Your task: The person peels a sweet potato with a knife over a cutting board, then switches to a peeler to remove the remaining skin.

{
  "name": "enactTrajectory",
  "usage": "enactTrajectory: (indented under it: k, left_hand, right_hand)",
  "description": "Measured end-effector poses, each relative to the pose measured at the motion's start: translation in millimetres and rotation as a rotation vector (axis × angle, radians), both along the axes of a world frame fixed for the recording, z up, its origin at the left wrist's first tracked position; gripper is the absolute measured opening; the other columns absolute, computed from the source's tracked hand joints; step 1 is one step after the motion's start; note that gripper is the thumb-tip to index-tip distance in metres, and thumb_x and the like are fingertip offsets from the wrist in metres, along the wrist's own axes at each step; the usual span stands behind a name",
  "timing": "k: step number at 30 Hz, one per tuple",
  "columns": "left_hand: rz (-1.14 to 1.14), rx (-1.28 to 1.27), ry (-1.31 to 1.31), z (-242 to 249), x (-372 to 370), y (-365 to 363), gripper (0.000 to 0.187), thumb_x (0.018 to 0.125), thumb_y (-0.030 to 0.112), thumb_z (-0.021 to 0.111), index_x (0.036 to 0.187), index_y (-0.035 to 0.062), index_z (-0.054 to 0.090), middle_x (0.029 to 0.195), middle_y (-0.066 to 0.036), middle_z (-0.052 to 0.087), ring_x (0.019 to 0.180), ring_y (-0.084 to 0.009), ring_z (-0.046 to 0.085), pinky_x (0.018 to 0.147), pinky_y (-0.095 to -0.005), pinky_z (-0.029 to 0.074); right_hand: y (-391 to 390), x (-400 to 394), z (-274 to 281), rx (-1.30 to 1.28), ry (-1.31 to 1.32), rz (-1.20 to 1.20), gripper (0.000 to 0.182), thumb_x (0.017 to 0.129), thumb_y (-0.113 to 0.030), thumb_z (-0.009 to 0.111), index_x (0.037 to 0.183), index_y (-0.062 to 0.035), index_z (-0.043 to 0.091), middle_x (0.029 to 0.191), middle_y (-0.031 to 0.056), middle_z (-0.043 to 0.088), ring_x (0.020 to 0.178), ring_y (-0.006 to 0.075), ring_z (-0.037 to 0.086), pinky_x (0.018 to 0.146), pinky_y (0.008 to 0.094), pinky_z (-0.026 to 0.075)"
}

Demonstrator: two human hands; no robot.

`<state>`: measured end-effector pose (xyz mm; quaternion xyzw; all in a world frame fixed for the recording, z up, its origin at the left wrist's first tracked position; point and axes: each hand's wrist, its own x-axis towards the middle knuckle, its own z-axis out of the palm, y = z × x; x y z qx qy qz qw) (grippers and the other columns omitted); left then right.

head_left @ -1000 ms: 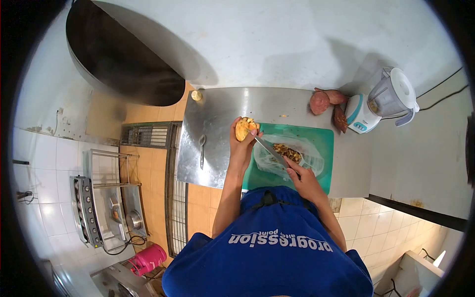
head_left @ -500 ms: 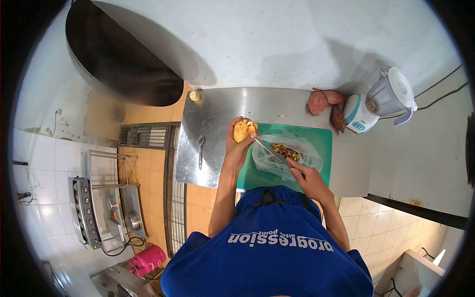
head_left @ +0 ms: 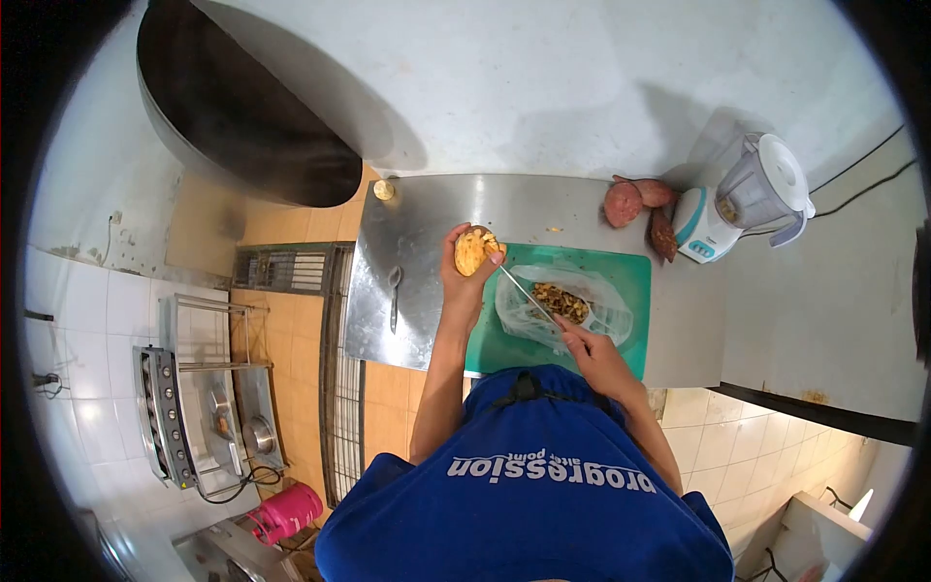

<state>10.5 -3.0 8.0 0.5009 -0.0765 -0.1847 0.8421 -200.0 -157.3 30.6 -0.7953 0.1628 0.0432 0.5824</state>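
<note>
My left hand (head_left: 462, 293) grips a peeled yellow tuber (head_left: 471, 252) above the left edge of the green cutting board (head_left: 635, 341). Its flesh is rough with cut marks, and the exact kind is not clear. A knife (head_left: 527, 292) is held by my right hand (head_left: 599, 361), its fingers wrapped round the handle. The blade slants up and left, and its tip is near my left thumb and the tuber. Below the blade, a clear plastic bag (head_left: 609, 294) lies on the board with brown and yellow peelings (head_left: 560, 302) on it.
On the steel counter (head_left: 427, 228) lie a spoon (head_left: 395, 289) and a small pale round object (head_left: 384, 189). Reddish sweet potatoes (head_left: 624, 204) sit at the back right beside a white blender (head_left: 706, 228). A dark curved panel (head_left: 242, 107) juts out at upper left.
My right hand has shifted slightly left, and the knife has turned so its blade looks thinner. The tuber has tilted a little in my left hand.
</note>
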Motion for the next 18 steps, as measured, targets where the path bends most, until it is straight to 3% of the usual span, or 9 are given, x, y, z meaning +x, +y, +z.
enactTrajectory:
  k: [2,6,12,14,18]
  left_hand:
    - [-0.094,-0.011,0.075,9,3,8,0.066,0.085,-0.001,0.081,0.139,0.0096,0.045,0.122,-0.006,0.058,0.111,-0.0177,0.061,0.092,-0.0347,0.056]
    - [-0.205,0.041,0.178,10,6,10,0.066,0.085,-0.003,0.08,0.139,0.0102,0.046,0.122,-0.005,0.058,0.111,-0.0181,0.061,0.092,-0.0342,0.056]
    - [0.019,0.081,-0.096,1,-1,-2,0.066,0.085,0.0,0.08,0.14,0.0083,0.044,0.123,-0.006,0.058,0.11,-0.0177,0.061,0.097,-0.0302,0.052]
    - [0.094,0.115,-0.139,1,-5,-6,0.066,0.086,0.0,0.08,0.141,0.0078,0.043,0.122,-0.007,0.057,0.111,-0.0181,0.061,0.097,-0.0299,0.052]
    - [0.247,0.092,-0.148,-2,-9,-13,0.066,0.088,0.0,0.078,0.143,0.0066,0.041,0.121,-0.008,0.057,0.111,-0.0194,0.061,0.097,-0.0325,0.054]
  right_hand:
    - [-12,0,10,-0.032,0.123,0.055,0.046,0.108,-0.038,0.051,0.147,-0.0156,0.057,0.098,0.0213,0.073,0.079,0.027,0.067,0.084,0.0377,0.051]
    - [-25,-4,5,-0.11,0.105,0.09,0.046,0.108,-0.039,0.05,0.147,-0.0158,0.057,0.087,0.018,0.069,0.074,0.0241,0.06,0.081,0.0375,0.051]
    - [-10,-3,4,-0.033,0.019,0.044,0.046,0.109,-0.037,0.049,0.147,-0.013,0.057,0.116,0.0213,0.073,0.1,0.0287,0.069,0.094,0.0354,0.05]
    - [-1,0,7,0.032,0.08,0.01,0.046,0.109,-0.036,0.048,0.147,-0.0111,0.057,0.132,0.0211,0.068,0.116,0.0322,0.067,0.102,0.036,0.048]
    - [13,4,2,0.019,0.056,-0.022,0.046,0.109,-0.036,0.048,0.146,-0.0104,0.057,0.136,0.0217,0.066,0.119,0.0331,0.067,0.103,0.0379,0.048]
